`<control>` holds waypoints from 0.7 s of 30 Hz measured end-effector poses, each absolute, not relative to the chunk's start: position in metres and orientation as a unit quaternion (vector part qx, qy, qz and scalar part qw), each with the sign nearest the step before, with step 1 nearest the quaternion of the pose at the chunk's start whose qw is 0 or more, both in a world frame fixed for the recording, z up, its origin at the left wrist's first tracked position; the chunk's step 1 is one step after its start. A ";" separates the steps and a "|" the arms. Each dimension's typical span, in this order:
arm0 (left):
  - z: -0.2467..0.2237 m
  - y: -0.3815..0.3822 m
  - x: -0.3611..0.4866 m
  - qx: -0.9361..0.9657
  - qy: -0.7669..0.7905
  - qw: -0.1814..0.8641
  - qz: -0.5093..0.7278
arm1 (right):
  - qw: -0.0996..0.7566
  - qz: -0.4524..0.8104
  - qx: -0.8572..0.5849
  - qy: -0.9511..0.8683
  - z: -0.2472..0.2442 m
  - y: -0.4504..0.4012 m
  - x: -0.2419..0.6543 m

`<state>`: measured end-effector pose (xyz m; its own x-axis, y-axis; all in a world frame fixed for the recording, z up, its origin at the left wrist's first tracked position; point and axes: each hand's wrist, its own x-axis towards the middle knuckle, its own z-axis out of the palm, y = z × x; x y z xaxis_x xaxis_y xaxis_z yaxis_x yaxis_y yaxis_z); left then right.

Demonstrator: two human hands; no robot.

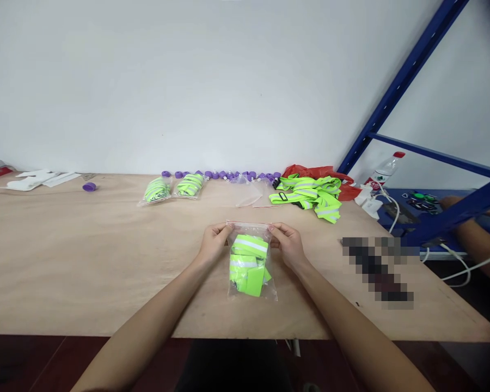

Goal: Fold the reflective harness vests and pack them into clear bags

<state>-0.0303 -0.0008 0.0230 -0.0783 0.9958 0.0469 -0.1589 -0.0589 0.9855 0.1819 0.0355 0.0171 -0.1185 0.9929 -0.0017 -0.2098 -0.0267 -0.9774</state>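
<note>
A clear zip-lock bag (273, 288) with a folded neon-yellow reflective strap (249, 267) inside is held at the front middle of the table. My left hand (216, 241) pinches the bag's top left corner between thumb and fingers. At the top right corner, my right hand (288, 242) grips it the same way. The red-lined zip edge runs between both hands. Farther back lie two filled bags, one a bagged strap (157, 189) and beside it another bagged strap (190, 185). Loose reflective straps (310, 193) with black buckles are heaped at the back right.
Purple caps (216, 175) line the wall, with one purple cap (89, 187) apart at left. Flat clear bags (249, 193) lie behind my hands. A red plastic bag (316, 171), a bottle (386, 170) and a blue metal frame (400, 81) stand right. Another person's arm (477, 245) shows there.
</note>
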 end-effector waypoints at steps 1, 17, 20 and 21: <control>0.023 -0.001 -0.030 0.451 0.463 0.507 0.571 | 0.517 0.581 -0.418 -0.471 0.017 0.035 0.182; 0.032 -0.005 -0.026 0.388 0.445 0.522 0.616 | 0.516 0.597 -0.412 -0.456 0.018 0.037 0.183; 0.034 -0.006 -0.025 0.386 0.446 0.515 0.622 | 0.503 0.603 -0.411 -0.463 0.017 0.036 0.183; 0.034 -0.007 -0.025 0.386 0.446 0.515 0.622 | 0.499 0.604 -0.411 -0.466 0.016 0.036 0.183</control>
